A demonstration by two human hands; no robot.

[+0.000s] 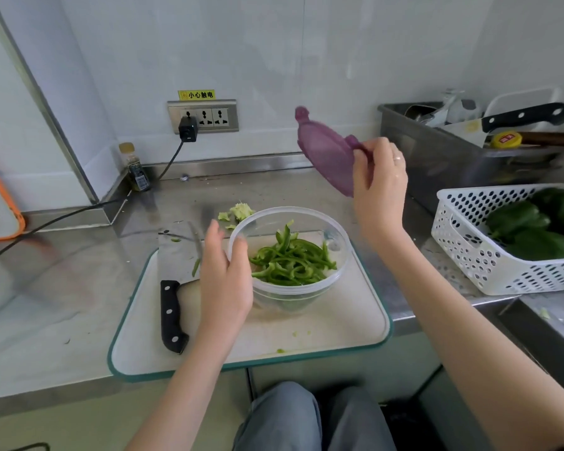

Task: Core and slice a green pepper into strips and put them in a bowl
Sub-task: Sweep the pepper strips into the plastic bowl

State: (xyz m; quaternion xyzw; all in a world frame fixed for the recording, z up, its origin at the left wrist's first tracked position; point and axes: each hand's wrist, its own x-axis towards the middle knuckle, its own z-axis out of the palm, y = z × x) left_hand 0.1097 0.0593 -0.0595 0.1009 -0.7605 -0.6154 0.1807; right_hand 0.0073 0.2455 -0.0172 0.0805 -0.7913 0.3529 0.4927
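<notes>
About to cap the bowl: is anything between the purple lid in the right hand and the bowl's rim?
Nothing visible. The right hand holds the purple lid up, behind the clear bowl; its rim is open, the pepper strips below it. The left hand touches its left side only.

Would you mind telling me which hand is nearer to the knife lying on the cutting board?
Left. The left hand rests against the bowl's near-left side, just right of the knife. The right hand is raised beyond the bowl, holding the purple lid.
</notes>
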